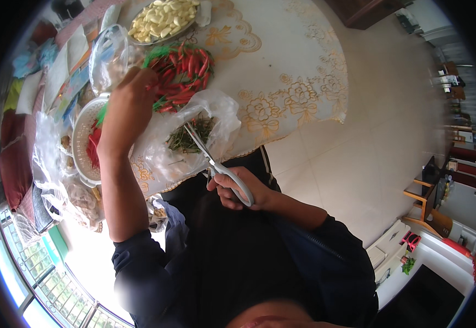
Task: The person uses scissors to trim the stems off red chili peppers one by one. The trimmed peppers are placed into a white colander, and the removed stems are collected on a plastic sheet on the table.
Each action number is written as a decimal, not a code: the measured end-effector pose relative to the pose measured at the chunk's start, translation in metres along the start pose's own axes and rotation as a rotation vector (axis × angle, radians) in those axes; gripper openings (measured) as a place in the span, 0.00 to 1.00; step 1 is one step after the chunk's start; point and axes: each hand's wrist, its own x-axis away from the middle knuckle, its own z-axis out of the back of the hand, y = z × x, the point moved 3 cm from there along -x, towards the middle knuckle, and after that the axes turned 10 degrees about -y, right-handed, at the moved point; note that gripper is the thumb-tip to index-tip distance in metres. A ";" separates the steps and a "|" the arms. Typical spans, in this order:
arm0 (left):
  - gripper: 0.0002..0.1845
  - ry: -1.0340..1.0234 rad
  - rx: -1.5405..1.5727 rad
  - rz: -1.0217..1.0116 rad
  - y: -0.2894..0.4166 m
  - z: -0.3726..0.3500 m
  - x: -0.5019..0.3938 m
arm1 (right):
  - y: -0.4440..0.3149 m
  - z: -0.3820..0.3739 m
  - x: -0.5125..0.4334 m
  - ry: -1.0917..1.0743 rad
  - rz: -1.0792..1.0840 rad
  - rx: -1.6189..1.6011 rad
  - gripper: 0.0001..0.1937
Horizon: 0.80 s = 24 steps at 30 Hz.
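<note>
My right hand grips a pair of scissors by its grey handles. The blades point over a clear plastic bag, which lies open with green chili stems inside. My left hand reaches to the near left side of a heap of red chilies on green netting. Its fingertips are partly hidden, so whether they pinch a chili is unclear. Beneath my left forearm stands a white perforated basket with red chilies in it, partly covered by the arm.
A dish of peeled garlic cloves stands at the far side of the table. The patterned tablecloth stretches right to a curved edge. Crumpled plastic bags and folded cloths crowd the left. A wooden chair is off right.
</note>
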 end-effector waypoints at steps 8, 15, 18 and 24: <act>0.06 0.364 1.348 0.172 0.019 -0.044 0.090 | -0.013 0.002 0.009 0.118 0.060 0.352 0.18; 0.10 0.234 1.682 0.341 0.028 -0.085 0.123 | -0.010 0.003 0.013 0.345 0.225 0.734 0.15; 0.12 0.255 1.676 0.339 0.029 -0.089 0.128 | -0.013 0.002 0.013 0.380 0.322 0.879 0.17; 0.12 0.299 1.595 0.391 0.030 -0.091 0.126 | -0.017 0.000 0.012 0.428 0.386 1.021 0.19</act>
